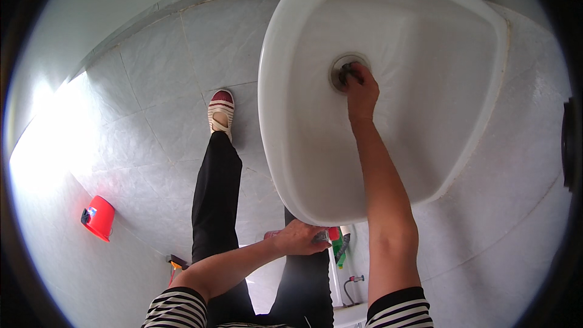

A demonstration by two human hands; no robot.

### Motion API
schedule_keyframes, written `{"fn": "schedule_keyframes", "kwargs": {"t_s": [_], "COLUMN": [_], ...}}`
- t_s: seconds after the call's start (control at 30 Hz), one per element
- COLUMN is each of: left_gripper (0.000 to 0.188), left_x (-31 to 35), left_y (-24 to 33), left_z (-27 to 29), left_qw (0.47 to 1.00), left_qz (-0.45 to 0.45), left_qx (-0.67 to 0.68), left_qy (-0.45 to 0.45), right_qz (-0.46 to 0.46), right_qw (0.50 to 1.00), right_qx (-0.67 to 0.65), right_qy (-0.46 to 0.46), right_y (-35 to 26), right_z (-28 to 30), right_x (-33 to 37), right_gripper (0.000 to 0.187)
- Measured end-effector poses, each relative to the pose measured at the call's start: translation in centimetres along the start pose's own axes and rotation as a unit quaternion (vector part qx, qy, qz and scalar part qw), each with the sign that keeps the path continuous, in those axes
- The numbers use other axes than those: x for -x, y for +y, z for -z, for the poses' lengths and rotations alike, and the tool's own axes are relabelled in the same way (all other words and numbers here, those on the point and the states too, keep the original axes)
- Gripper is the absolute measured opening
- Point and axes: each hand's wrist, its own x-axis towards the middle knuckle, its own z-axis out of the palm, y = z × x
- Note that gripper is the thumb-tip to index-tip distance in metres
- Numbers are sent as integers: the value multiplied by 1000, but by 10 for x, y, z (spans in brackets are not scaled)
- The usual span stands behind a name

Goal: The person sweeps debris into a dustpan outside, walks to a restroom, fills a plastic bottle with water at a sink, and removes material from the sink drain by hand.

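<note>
My right hand (363, 92) reaches down into a deep white ceramic basin (401, 146). Its fingers are closed round a small dark thing (345, 74), too shadowed to name, at the round metal drain (336, 79). Below the basin's near rim, my left hand (296, 238) is wrapped round a clear plastic bottle (320, 237) with a red cap (333, 233). The bottle lies sideways, cap pointing right. My palm and fingers cover its middle.
Left on the grey tiles is a red bucket (99, 218). A black-and-orange tool (177, 261) stands near my leg. Beneath the basin show a green object (339, 252) and a thin hose (347, 291). My striped shoe (221, 109) is left of the basin.
</note>
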Motion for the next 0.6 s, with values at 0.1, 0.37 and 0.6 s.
{"fn": "schedule_keyframes", "kwargs": {"t_s": [0.1, 0.37, 0.6], "left_gripper": [40, 40, 39], "left_x": [-1, 2, 0], "left_y": [5, 0, 0], "left_z": [4, -2, -3], "left_qw": [1000, 1000, 999], "left_qz": [3, 6, -13], "left_qx": [-14, -19, -22], "left_qy": [-7, -6, 26], "right_qz": [42, 138, 136], "right_qw": [993, 942, 922], "right_qx": [67, 265, 352], "right_qy": [85, 153, 87], "right_y": [11, 2, -12], "right_z": [-13, -29, -13], "right_x": [-3, 2, -1], "right_gripper": [17, 11, 11]}}
